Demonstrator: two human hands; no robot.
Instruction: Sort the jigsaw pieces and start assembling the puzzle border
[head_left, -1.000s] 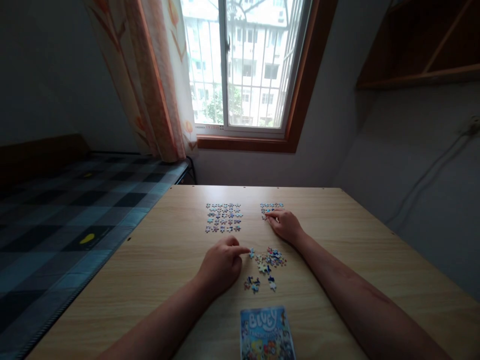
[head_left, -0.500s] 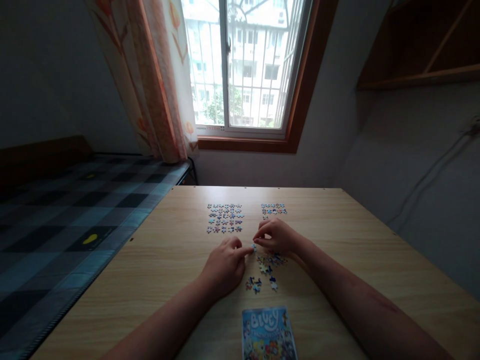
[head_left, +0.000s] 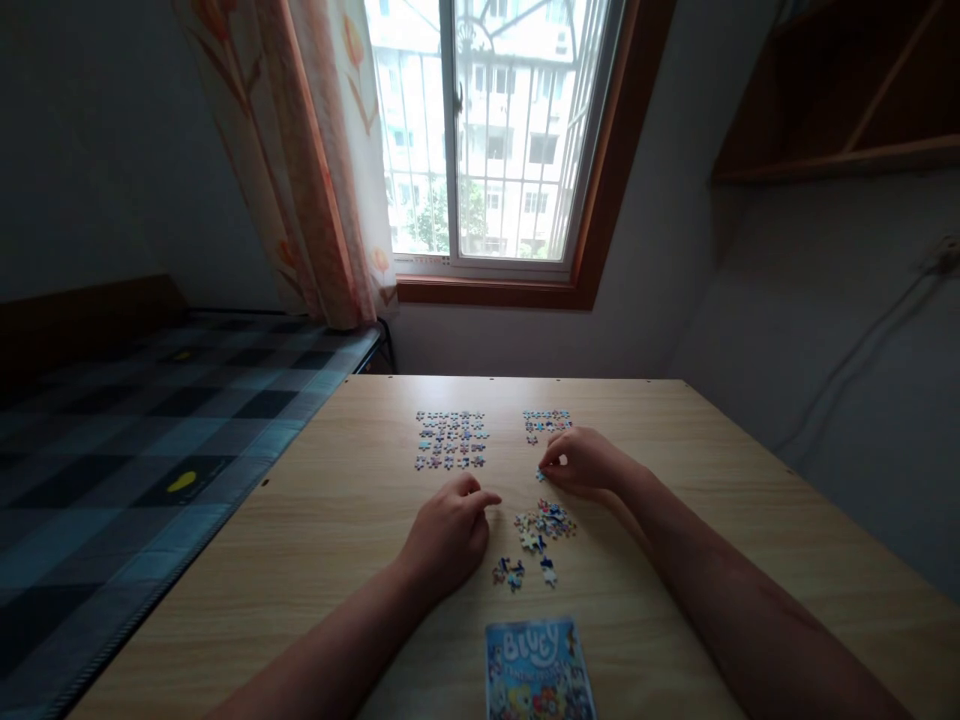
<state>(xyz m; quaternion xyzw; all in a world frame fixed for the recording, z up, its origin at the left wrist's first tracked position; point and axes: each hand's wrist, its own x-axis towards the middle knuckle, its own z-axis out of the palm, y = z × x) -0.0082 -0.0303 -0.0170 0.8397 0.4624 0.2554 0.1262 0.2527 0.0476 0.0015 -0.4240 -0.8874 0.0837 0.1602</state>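
Between the thumb and fingertips of my right hand (head_left: 589,460) is a small light-blue puzzle piece (head_left: 540,474), held low over the table. My left hand (head_left: 452,525) rests on the wood with its index finger stretched out and holds nothing. Right of that hand lies a loose pile of puzzle pieces (head_left: 553,519), with a smaller cluster (head_left: 510,573) nearer me. Farther back, puzzle pieces sit in spaced rows (head_left: 451,440) on the left. A shorter set of rows (head_left: 547,414) is just beyond my right hand.
A blue Bluey box (head_left: 536,668) lies at the near side of the wooden table (head_left: 315,560). To the left stands a bed with a checked cover (head_left: 150,400). Beyond the table's far edge are a window (head_left: 510,140) and a curtain (head_left: 322,170).
My right hand has moved to the right with the light-blue puzzle piece, away from my left fingertip. My left hand has stayed nearly in place and no longer touches that piece.
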